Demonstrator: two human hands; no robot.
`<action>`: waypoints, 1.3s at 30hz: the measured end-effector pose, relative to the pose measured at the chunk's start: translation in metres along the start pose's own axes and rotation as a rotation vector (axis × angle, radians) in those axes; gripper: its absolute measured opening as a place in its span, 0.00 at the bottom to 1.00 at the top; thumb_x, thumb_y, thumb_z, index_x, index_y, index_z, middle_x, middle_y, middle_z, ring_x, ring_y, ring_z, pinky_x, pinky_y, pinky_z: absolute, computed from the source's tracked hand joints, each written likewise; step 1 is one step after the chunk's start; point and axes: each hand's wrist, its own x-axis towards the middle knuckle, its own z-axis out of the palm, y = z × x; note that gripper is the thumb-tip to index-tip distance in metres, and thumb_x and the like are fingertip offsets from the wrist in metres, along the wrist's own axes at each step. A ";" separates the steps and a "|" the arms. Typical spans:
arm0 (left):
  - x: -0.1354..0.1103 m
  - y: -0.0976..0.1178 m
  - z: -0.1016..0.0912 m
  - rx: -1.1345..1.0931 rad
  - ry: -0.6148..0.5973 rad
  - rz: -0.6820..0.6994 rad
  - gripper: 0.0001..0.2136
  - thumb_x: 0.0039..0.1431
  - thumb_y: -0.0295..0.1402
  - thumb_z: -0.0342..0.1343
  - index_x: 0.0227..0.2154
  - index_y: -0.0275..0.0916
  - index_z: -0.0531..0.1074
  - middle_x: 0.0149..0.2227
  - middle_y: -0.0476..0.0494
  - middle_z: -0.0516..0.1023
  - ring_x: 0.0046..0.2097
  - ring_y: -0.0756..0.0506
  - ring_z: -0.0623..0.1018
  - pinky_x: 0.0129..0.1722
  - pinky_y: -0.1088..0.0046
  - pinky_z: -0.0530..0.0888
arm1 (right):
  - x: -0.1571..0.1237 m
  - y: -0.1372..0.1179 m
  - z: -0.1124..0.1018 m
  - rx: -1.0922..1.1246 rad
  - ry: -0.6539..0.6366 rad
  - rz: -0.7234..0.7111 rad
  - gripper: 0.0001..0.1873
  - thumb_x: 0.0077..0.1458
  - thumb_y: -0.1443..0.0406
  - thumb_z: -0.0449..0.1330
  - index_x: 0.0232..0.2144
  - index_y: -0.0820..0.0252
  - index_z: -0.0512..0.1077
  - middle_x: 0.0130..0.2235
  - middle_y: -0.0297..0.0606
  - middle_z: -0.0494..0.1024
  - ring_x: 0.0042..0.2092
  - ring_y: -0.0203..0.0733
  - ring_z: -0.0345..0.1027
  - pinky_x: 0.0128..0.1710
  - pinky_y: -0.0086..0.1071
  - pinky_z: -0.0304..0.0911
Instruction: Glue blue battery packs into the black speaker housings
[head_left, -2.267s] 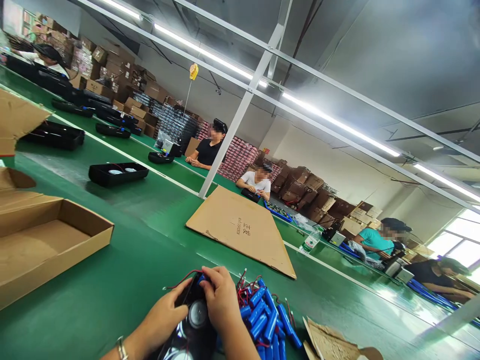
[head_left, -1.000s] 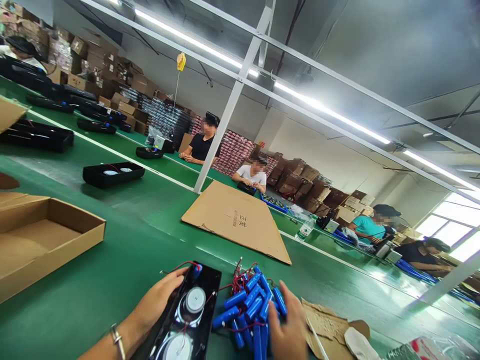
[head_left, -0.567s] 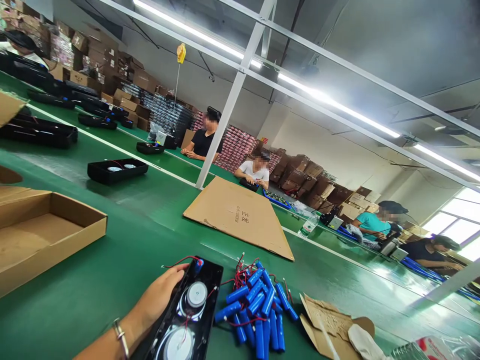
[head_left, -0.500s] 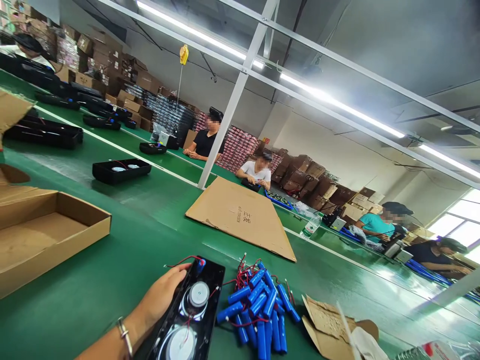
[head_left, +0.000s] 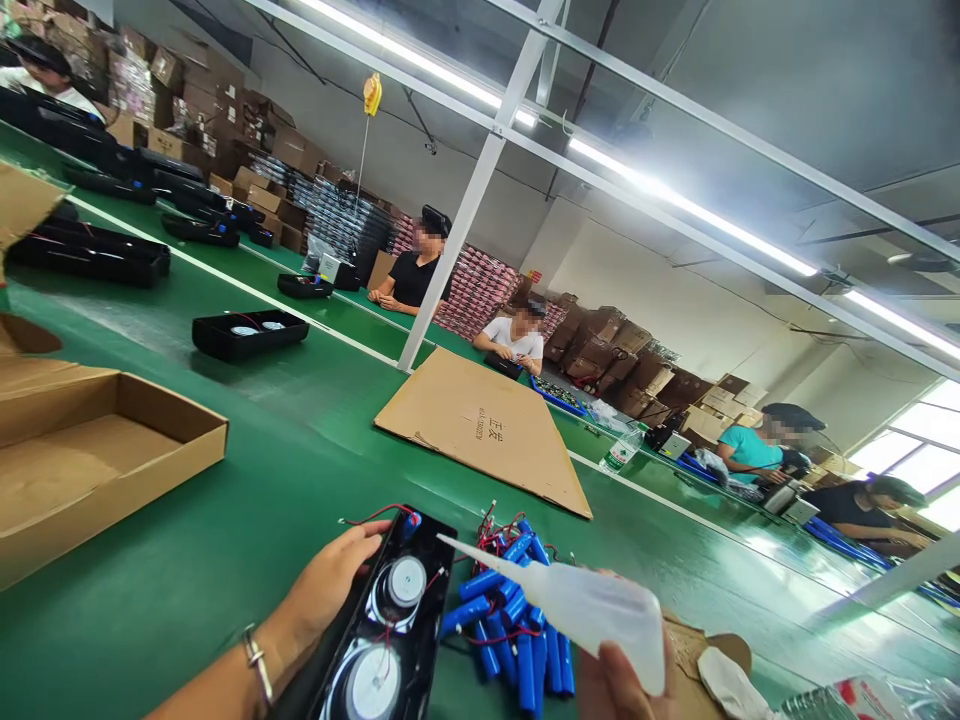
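My left hand (head_left: 334, 580) grips the left side of a black speaker housing (head_left: 431, 600), its fingertips hidden behind the edge. Two round speakers (head_left: 407, 582) sit inside the housing, and a blue battery (head_left: 410, 525) with red wires lies at its far end. In my right hand (head_left: 624, 680) is a white squeeze bottle (head_left: 592, 610) with a long thin nozzle, tilted left. Its tip points at the housing's upper right part; whether it touches I cannot tell. A heap of blue batteries (head_left: 536, 650) with red wires lies right of the housing, partly behind the bottle.
A flat cardboard sheet (head_left: 480, 430) lies ahead on the green table. At left stands an open cardboard box (head_left: 172, 435), with another speaker housing (head_left: 251, 335) beyond it. Torn cardboard (head_left: 686, 650) and a plastic bottle (head_left: 832, 700) are at right. Several co-workers sit across the table.
My right hand has come into view from below right, holding the squeeze bottle with its nozzle over the housing. My left hand still holds the housing, which has shifted slightly right in view.
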 end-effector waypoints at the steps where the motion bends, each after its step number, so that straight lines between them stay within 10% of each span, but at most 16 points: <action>1: 0.000 0.000 0.000 -0.004 -0.004 0.001 0.21 0.51 0.40 0.50 0.47 0.37 0.64 0.31 0.45 0.79 0.30 0.47 0.76 0.30 0.73 0.72 | -0.001 -0.006 0.014 0.074 -0.043 -0.015 0.28 0.56 0.53 0.52 0.56 0.52 0.52 0.46 0.47 0.74 0.43 0.52 0.72 0.37 0.47 0.71; 9: 0.001 -0.003 0.003 -0.020 -0.015 0.005 0.20 0.50 0.39 0.50 0.46 0.36 0.64 0.36 0.43 0.79 0.36 0.44 0.77 0.33 0.71 0.73 | -0.014 -0.022 0.073 0.109 -0.181 -0.100 0.31 0.47 0.53 0.63 0.48 0.56 0.56 0.47 0.49 0.73 0.49 0.51 0.68 0.44 0.45 0.68; 39: -0.002 0.004 0.008 -0.010 0.060 -0.019 0.23 0.41 0.36 0.52 0.44 0.33 0.66 0.19 0.53 0.73 0.22 0.51 0.68 0.22 0.79 0.63 | 0.000 -0.030 0.108 -0.401 -0.450 -0.463 0.24 0.51 0.66 0.54 0.51 0.51 0.57 0.47 0.34 0.72 0.45 0.38 0.69 0.43 0.30 0.67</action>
